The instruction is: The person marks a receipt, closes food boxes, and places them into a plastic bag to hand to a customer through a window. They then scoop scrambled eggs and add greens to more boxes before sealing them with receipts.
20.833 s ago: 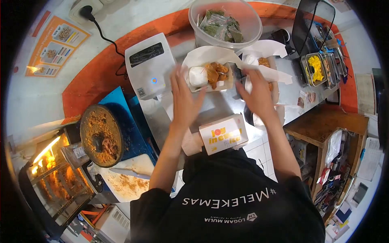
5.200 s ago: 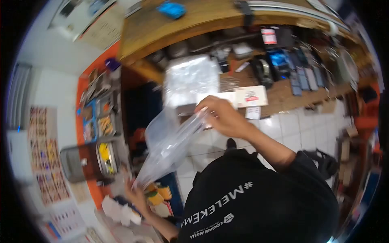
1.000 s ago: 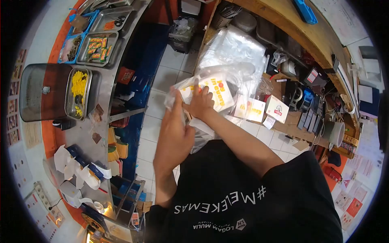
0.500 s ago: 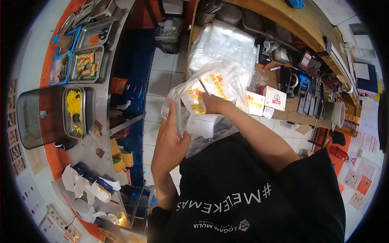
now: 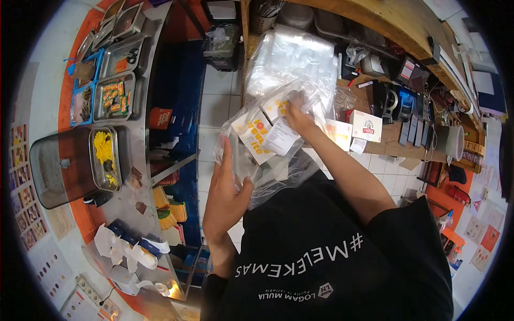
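Observation:
A clear plastic bag [image 5: 289, 179] hangs in front of my body, with two white boxes printed in yellow and orange inside it: the left box [image 5: 249, 128] and the right box [image 5: 276, 106]. A white printed receipt [image 5: 280, 138] lies over the boxes. My left hand [image 5: 227, 184] holds the bag's left side, with fingers stretched along the film and the thumb apart. My right hand [image 5: 300, 115] is at the right box, its fingers curled against box and film. Plastic partly covers these fingertips, so their exact grip is hard to see.
A stack of clear plastic bags [image 5: 292, 59] lies on the wooden shelf ahead. To its right are a small white box [image 5: 367, 127] and a tape dispenser [image 5: 391, 101]. On the left, a metal counter [image 5: 155, 80] bears a tray of yellow food [image 5: 104, 155] and several other trays.
My right hand has moved from the left box up and right to the right box. The receipt has shifted upward onto the boxes. My left hand stays at the bag's side.

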Demonstrator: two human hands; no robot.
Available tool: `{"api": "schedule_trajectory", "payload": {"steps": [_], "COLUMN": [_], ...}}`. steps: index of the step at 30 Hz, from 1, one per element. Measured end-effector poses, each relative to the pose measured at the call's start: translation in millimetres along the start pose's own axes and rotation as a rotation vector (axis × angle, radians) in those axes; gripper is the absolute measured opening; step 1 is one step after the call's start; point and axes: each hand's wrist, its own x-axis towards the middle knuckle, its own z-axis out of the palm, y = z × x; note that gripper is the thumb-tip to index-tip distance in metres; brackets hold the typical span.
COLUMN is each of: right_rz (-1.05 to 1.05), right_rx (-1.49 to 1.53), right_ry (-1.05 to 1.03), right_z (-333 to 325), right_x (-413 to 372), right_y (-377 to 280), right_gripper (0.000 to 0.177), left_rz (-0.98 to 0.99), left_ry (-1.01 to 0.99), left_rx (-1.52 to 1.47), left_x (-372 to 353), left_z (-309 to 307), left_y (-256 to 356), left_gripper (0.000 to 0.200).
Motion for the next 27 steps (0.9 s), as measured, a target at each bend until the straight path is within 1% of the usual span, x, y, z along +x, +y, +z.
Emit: {"api": "schedule_trajectory", "payload": {"steps": [1,3,5,6,9,10,13,14,17,18,20,21,22,23,24,25,26,27], "right_rz": [0.031,0.111,0.040,-0.023,0.091,0.231,0.100,0.186,0.346,0.068,0.065,0.370,0.444,0.447,0.388,0.152,0.131,0.093], "right_rx": [-0.004,-0.073,-0.088,-0.065,-0.399,-0.393,-0.561,-0.533,-0.234,-0.249,0.433,0.868,0.834,0.586,0.097,-0.092,-0.378,-0.520], "right_ry": [-0.069,-0.325,-0.507,-0.582,-0.758,-0.710,-0.328,-0.251,-0.553,-0.470,-0.688,-0.555,-0.411,-0.242,-0.346,-0.321,-0.380,-0.397], "right_z": [-20.5,-87.2,-127.6,-131.9,-109.0,-108.4,-36.2,-42.0,-130.6,-150.6,-254.8,-275.9,-299.1,-291.0,-284.3,-247.9,-215.7,-189.6], "right_x": [2.6,9.0,10.4,5.3,4.2,10.0,5.9,1.4,16.7,2.1,3.4,-16.5,-27.0,-41.0,-48.3,-77.8,-93.0,-102.5], "right_y": [-27.1,-116.2,-170.6,-176.2,-162.0,-168.8,-101.0,-112.3,-202.8,-208.4,-244.4,-226.5,-206.8,-169.3,-132.9,-76.3,-69.0,-52.5], "right_gripper": [0.037,0.043,0.050,0.060,0.070,0.068,0.072,0.077,0.083,0.068,0.048,0.023,0.017,0.018,0.032,0.057,0.072,0.087], "left_rz": [-0.009,-0.012,-0.003,-0.019,-0.047,-0.050,-0.046,-0.044,-0.033,-0.014,0.012,0.001,-0.008,-0.018,-0.001,0.014,0.030,0.014], "left_ry": [-0.010,-0.016,-0.009,-0.032,-0.089,-0.095,-0.104,-0.110,-0.126,-0.115,-0.073,-0.074,-0.071,-0.067,-0.063,-0.057,-0.055,-0.069], "left_rx": [0.000,0.003,0.010,0.000,-0.001,0.022,0.036,0.033,0.059,0.080,0.115,0.122,0.134,0.149,0.154,0.159,0.163,0.166], "left_x": [1.2,2.3,2.3,2.7,5.6,5.7,5.4,5.1,6.4,7.8,6.3,6.0,5.8,5.5,5.2,5.2,5.2,5.5], "left_z": [-0.9,-2.5,-3.2,-4.4,-5.5,-4.6,-2.3,-2.2,-3.2,-2.4,-0.3,-0.3,-2.2,-4.5,-6.1,-7.4,-8.6,-9.9], "left_y": [3.1,5.1,6.2,9.0,18.2,19.2,18.4,17.8,23.0,20.6,15.4,16.9,19.2,20.6,20.1,18.7,17.8,18.4], "left_gripper": [0.090,0.090,0.090,0.088,0.085,0.085,0.085,0.085,0.085,0.088,0.092,0.093,0.093,0.094,0.094,0.094,0.095,0.095]}}
